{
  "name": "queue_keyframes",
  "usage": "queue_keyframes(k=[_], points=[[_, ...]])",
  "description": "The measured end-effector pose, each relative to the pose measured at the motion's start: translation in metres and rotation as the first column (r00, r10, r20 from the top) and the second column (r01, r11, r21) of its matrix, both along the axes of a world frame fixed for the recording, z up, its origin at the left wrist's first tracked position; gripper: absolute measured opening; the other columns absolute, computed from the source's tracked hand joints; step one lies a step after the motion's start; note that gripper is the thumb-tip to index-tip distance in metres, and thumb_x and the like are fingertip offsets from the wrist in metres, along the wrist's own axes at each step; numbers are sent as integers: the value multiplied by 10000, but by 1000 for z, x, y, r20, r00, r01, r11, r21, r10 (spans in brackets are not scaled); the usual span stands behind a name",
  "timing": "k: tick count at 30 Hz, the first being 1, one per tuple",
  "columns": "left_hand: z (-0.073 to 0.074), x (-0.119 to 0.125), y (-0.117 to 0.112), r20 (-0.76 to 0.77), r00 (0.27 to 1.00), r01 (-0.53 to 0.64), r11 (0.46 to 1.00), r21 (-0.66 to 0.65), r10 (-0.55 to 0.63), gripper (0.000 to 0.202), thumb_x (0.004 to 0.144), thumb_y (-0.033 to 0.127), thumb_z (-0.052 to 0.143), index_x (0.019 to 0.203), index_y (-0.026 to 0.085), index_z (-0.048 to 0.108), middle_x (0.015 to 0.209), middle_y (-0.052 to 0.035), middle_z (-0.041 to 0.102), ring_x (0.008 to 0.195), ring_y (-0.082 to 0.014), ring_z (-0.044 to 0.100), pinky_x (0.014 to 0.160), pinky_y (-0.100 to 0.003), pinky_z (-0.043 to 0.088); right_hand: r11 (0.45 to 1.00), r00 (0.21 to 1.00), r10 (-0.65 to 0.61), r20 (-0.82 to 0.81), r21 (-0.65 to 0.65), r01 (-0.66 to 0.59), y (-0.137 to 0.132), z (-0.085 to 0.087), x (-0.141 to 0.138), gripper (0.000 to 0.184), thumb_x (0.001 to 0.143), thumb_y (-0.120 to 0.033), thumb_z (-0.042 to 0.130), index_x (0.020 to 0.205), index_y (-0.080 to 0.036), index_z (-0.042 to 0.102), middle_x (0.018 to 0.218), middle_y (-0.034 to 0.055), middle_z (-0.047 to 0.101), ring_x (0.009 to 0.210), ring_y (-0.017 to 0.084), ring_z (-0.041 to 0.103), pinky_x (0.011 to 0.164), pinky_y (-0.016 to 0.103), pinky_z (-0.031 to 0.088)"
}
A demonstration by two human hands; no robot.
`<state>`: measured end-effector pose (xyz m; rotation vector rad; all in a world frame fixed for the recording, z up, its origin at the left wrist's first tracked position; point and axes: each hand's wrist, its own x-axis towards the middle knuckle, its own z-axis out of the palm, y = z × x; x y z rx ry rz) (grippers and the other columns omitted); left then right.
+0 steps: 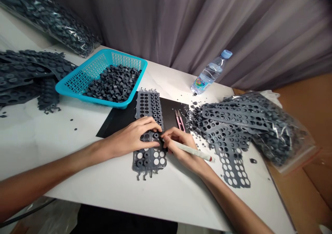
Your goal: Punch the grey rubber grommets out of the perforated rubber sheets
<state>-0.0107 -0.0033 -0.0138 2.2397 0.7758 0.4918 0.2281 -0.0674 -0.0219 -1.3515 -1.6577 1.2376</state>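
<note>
A dark grey rubber sheet (pixel 149 104) with rows of round holes and small ring-shaped plugs lies lengthwise in front of me, partly on a black mat (pixel 118 121). My left hand (pixel 138 132) holds the sheet down, thumb and fingers on either side of one rubber ring (pixel 156 135). In my right hand (pixel 180 146) is a white pen-like tool (pixel 198 152), its tip end beside that ring and hidden by the fingers. Pink-handled thread snips (pixel 179 120) rest on the mat beyond the right hand.
A blue plastic basket (pixel 144 69) holds many loose rubber plugs. To the right lie punched-out sheets (pixel 233 118) and a clear plastic bag (pixel 293 146). A water bottle (pixel 207 75) leans near the curtain. More sheets (pixel 28 75) and a filled bag (pixel 59 23) are left.
</note>
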Motion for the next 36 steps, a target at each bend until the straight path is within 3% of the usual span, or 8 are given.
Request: queue_keyframes(k=[8,15,18,22,25,28,32,36], points=[[5,0,0,8,1000,11,1000,15,-11,207,1042,374,679,1211,255,683,1195,-29,687,1178,-236,657,1034,-355,499,1000,1000,4,18,9,-5,0,3,-2,189,1050,-355,610,980,-200,692,776,0,687,656,153,616,598,260,436],[4,-2,0,-75,995,76,976,204,-61,214,1128,301,518,1154,236,720,1170,-49,724,1102,-233,665,1043,-386,459,999,999,21,43,46,-23,0,7,-5,206,1047,-350,594,918,-202,655,745,-15,623,625,139,536,577,255,391],[2,0,-4,-51,998,58,980,192,-49,225,1130,269,507,1119,223,727,1141,-48,730,1079,-223,667,1032,-380,470,997,997,14,77,78,-20,-1,8,-8,188,1038,-329,590,918,-199,653,746,-16,610,636,137,517,581,253,376],[8,3,-5,184,975,-140,988,67,125,175,1098,292,577,1016,205,704,1058,-44,723,1001,-199,688,959,-345,531,992,995,-12,95,128,-1,-3,10,-12,174,1019,-297,591,879,-198,620,699,-43,546,596,115,449,579,251,346],[21,-1,3,397,824,-350,914,-205,405,159,1048,354,666,1014,199,678,1002,-38,711,918,-184,709,876,-317,587,993,992,3,125,121,-18,-2,9,-10,178,1017,-289,590,867,-199,617,705,-41,552,603,115,461,574,248,337],[31,-6,14,446,750,-294,850,-437,488,187,1021,383,708,1024,197,689,1020,-43,726,962,-189,732,886,-307,607,997,993,5,122,71,-14,-1,6,-6,182,1027,-308,595,894,-200,656,731,-25,592,625,127,493,566,245,342],[29,-6,14,368,822,-146,786,-601,434,229,1005,420,733,1023,192,713,1054,-74,774,1024,-215,753,939,-339,609,1000,1000,-24,9,-5,24,-1,2,-1,215,1047,-375,612,953,-199,694,735,-5,644,614,138,540,548,243,379],[17,0,3,299,893,-46,729,-683,336,253,1007,425,721,1142,212,699,982,-67,804,945,-212,773,862,-339,620,991,984,-133,-116,-26,131,-1,-1,1,269,1045,-455,641,957,-203,673,728,-3,651,545,122,522,499,236,396]])
